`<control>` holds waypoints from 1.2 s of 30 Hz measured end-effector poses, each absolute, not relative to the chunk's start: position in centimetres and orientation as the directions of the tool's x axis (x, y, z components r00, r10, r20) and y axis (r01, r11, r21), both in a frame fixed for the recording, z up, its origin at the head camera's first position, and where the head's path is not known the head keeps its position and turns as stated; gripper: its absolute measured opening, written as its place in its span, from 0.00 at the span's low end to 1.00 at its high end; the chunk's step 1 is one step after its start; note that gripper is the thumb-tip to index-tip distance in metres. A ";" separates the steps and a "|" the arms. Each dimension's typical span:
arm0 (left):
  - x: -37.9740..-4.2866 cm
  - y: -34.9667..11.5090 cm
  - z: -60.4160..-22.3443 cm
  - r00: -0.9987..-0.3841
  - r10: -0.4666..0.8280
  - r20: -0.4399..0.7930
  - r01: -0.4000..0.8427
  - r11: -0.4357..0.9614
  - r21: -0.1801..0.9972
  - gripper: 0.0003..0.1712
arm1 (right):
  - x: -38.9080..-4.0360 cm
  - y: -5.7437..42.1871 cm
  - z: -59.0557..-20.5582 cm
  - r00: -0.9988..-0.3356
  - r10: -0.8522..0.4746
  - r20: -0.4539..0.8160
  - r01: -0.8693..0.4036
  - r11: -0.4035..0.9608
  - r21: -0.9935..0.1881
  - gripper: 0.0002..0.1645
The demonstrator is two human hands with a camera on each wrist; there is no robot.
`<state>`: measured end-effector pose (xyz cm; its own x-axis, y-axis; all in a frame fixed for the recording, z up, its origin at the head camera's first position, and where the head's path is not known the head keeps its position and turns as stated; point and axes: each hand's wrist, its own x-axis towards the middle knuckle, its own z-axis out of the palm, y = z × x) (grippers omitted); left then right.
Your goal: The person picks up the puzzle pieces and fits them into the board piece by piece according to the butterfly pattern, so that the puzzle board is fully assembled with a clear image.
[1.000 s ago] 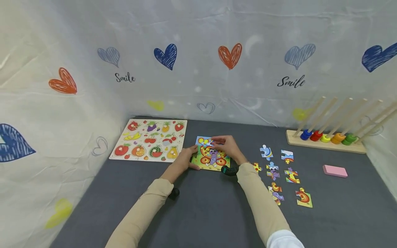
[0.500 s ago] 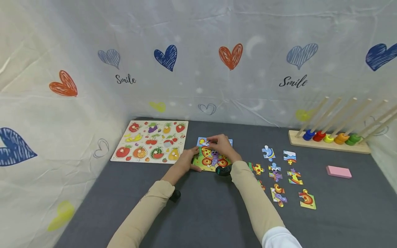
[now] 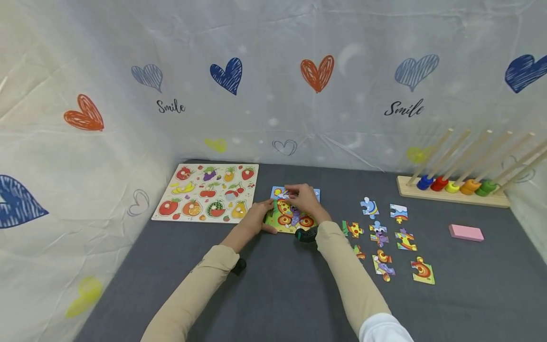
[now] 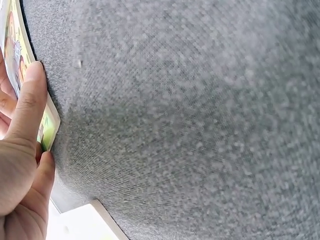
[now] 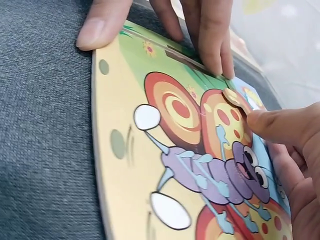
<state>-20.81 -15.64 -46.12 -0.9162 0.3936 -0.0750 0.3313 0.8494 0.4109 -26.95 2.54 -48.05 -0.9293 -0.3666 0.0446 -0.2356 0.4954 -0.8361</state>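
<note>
Beyond the left hand (image 3: 255, 218) and the right hand (image 3: 304, 199) rises a whitish sheet (image 3: 265, 28), creased and faintly glossy. Straight past the right hand is an orange heart (image 3: 317, 73), a pale moon (image 3: 347, 59) just to its right; past the left hand and a little left is a navy heart (image 3: 226, 76). Black lettering (image 3: 171, 106) reads "Smile" — once to the left of the left hand, once to the right of the right. Well left of the left hand the sheet bends nearer, creamier in the light, with a yellow heart (image 3: 85, 295) low down. The worktop (image 3: 278, 294) under both hands is dark grey — finely woven beside the left hand.
</note>
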 end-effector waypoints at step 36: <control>-23.0 -18.7 -46.0 -0.755 0.652 -0.075 0.583 0.719 0.380 0.52 | -26.6 2.5 -49.3 -0.954 -0.283 0.095 -0.205 0.390 -0.898 0.19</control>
